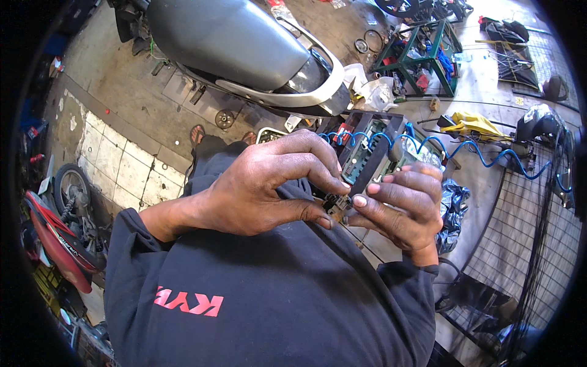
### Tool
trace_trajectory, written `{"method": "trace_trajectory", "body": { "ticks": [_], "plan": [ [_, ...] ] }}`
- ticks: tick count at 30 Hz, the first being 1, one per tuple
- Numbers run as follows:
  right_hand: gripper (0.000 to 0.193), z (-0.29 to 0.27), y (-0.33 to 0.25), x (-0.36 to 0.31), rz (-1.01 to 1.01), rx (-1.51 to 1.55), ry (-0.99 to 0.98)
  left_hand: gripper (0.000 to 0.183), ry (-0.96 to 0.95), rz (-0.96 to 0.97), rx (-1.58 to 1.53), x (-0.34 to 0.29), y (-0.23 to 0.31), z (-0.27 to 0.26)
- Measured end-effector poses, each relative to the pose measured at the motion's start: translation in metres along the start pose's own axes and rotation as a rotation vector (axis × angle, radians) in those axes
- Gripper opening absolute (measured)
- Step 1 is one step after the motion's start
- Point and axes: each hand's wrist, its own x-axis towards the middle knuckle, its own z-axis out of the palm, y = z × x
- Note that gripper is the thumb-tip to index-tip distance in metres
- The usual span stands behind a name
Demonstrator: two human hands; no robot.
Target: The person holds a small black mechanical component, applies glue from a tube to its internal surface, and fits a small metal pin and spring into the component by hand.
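Note:
My left hand [269,180] and my right hand [406,208] are raised in front of my chest, with their fingertips close together. The fingers of the left curl toward its thumb in a loose pinch. Opposite it, the right hand's thumb and fingers are bent together too. Something small and dark shows between the fingertips, but its kind is too small to tell against the clutter behind. Just beyond the hands stands a dark tool trolley [396,124] with trays of small parts. A coiled blue air hose [474,147] stretches across it to the right.
A motorcycle with a grey seat [229,43] stands ahead. A green metal frame [449,79] holding assorted items is at the far right, with a yellow piece [474,124] nearer. Black plastic [452,214] lies right of my hand. A red motorcycle [61,244] stands left.

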Motion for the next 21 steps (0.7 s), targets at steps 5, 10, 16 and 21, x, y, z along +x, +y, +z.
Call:
{"method": "trace_trajectory", "body": {
  "ticks": [5,10,16,21],
  "plan": [
    [0.035,0.002,0.001,0.001,-0.076,-0.091,-0.01,0.04,0.0,0.008,-0.001,0.001,0.001,0.0],
    [0.031,0.002,0.003,0.001,-0.15,-0.191,0.011,0.04,0.009,0.008,-0.004,0.004,0.002,0.001],
    [0.031,0.012,0.017,0.016,-0.029,0.086,0.017,0.04,0.045,-0.017,-0.011,-0.001,-0.002,-0.005],
    [0.022,0.024,0.036,0.025,0.188,0.437,0.217,0.04,0.109,-0.034,0.021,-0.007,0.008,-0.02]
  ]
}}
